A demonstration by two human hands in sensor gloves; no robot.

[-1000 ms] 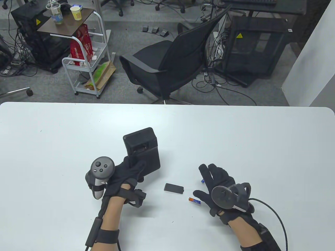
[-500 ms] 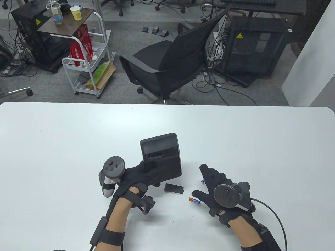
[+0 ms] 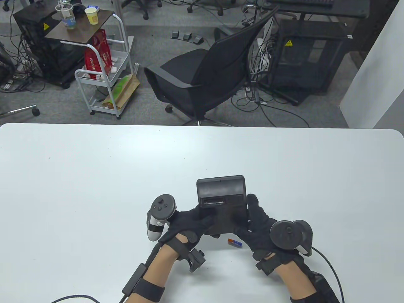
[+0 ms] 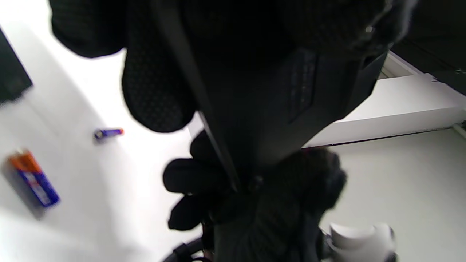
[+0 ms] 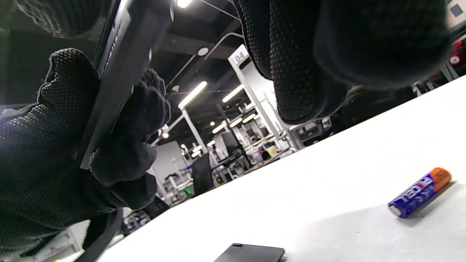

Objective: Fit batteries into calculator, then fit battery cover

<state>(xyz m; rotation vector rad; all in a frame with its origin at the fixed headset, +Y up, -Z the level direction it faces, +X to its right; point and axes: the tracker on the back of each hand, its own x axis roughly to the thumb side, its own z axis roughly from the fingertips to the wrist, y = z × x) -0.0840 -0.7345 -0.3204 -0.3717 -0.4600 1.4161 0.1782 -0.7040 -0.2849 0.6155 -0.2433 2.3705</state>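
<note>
The black calculator is held above the table, back side up, with its open battery slot showing. My left hand grips its lower left corner. My right hand holds its right edge, thumb on the back. One orange-and-blue battery lies on the table between my wrists; it also shows in the left wrist view and the right wrist view. A second battery lies farther off. The black battery cover lies flat under the calculator, hidden in the table view.
The white table runs wide to the left and back. A black office chair and a white cart stand on the floor beyond the far edge.
My left hand has carried the calculator right and nearer, over the cover. My right hand has left the table by the batteries and taken the calculator's right edge.
</note>
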